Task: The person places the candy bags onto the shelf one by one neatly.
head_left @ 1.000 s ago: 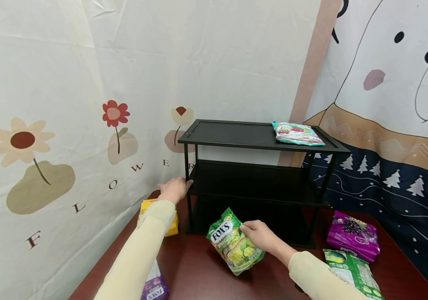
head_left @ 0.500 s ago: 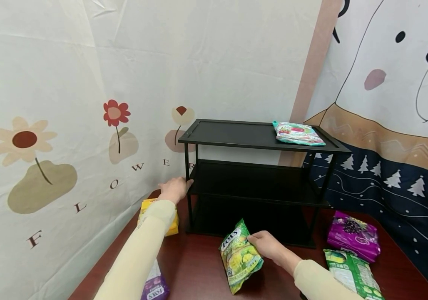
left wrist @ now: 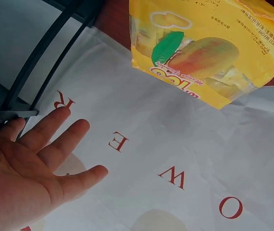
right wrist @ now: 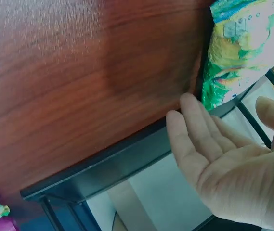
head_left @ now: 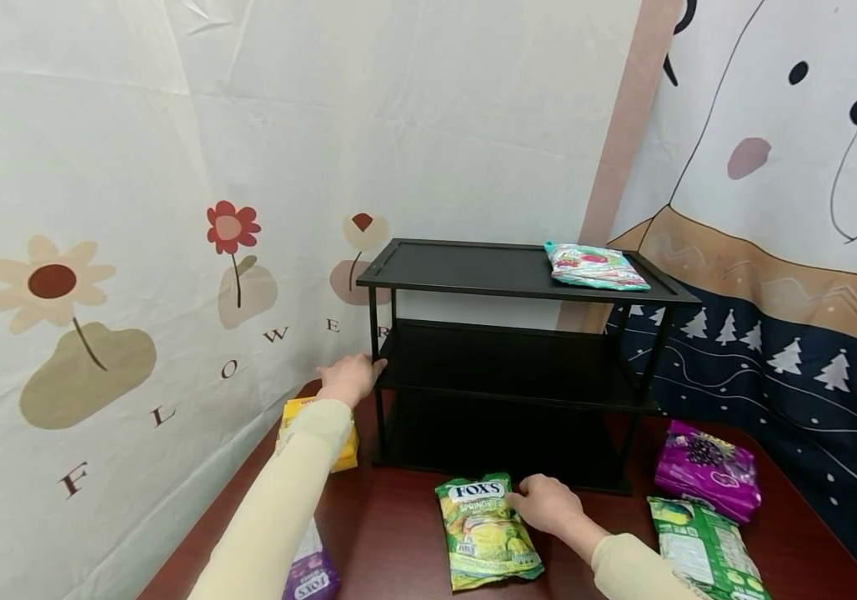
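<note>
A green FOX'S candy bag [head_left: 484, 533] lies face up on the table in front of the black rack [head_left: 503, 367]. Right at its edge is my right hand [head_left: 548, 504]; in the right wrist view the palm [right wrist: 242, 178] is bare and the fingers are extended, the fingertips close to the bag [right wrist: 240, 48]. My left hand [head_left: 349, 379] touches the rack's left post at the middle shelf. In the left wrist view that hand [left wrist: 35, 168] has its fingers spread, one against the post, near a yellow mango candy bag [left wrist: 199, 53].
A teal-edged bag [head_left: 597, 267] lies on the rack's top shelf. At right on the table [head_left: 383, 533] are a purple bag [head_left: 706, 471] and another green bag [head_left: 709, 546]. A purple-and-white FOX'S bag [head_left: 312, 571] is partly behind the left sleeve. Printed cloth walls [head_left: 473, 125] stand behind.
The right hand has lowered the green FOX'S bag from a tilted hold until it lies flat on the table, and has let go. The left hand stays at the post.
</note>
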`<state>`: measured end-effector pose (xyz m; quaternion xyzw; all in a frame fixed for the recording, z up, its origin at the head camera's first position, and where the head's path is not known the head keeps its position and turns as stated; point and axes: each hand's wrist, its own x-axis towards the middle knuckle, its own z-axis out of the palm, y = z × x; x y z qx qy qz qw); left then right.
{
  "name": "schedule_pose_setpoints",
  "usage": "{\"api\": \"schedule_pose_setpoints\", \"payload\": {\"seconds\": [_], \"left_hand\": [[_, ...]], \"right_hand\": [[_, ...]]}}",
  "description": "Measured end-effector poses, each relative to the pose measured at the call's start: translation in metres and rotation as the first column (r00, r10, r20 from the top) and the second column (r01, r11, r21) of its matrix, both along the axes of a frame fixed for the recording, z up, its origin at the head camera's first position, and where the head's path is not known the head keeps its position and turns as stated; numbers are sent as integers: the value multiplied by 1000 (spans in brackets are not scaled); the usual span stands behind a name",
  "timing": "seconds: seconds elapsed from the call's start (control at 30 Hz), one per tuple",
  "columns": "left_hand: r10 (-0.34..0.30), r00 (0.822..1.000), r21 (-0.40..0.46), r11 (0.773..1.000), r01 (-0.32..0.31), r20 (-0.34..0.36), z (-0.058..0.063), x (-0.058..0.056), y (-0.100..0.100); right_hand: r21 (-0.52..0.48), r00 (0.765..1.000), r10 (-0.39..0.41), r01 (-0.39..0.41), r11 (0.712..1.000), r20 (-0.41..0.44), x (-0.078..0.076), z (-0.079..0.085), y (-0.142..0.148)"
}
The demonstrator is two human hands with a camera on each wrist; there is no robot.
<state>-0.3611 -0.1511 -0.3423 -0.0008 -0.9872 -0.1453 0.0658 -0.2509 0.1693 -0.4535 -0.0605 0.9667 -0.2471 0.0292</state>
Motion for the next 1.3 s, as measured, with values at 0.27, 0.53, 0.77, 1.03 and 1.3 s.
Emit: {"api": "schedule_pose_setpoints", "payload": {"seconds": [0.27,0.53,0.77,1.03,1.3], "left_hand": [[2,1000,-10,1000,-2,7,-1,-1,-1],[-1,1000,-5,1000,1,4,-1,-3,-1],[4,1000,-1,1000,-4,16,-2,-4,-2],[1,1000,3,1000,-1,10,-2,-5,-3],[1,1000,12,1000,-1,5,-3,-5,-2]], "right_hand": [[50,997,-57,54,997,53,1,-7,0],[72,991,-63,54,996,119,8,-9,-2],[80,988,-79,68,994,137,12,-11,-6],[-25,982,-95,101,995,162,13,-15,-6],[-276,947,-86,176,945,308,8,-15,-6]]}}
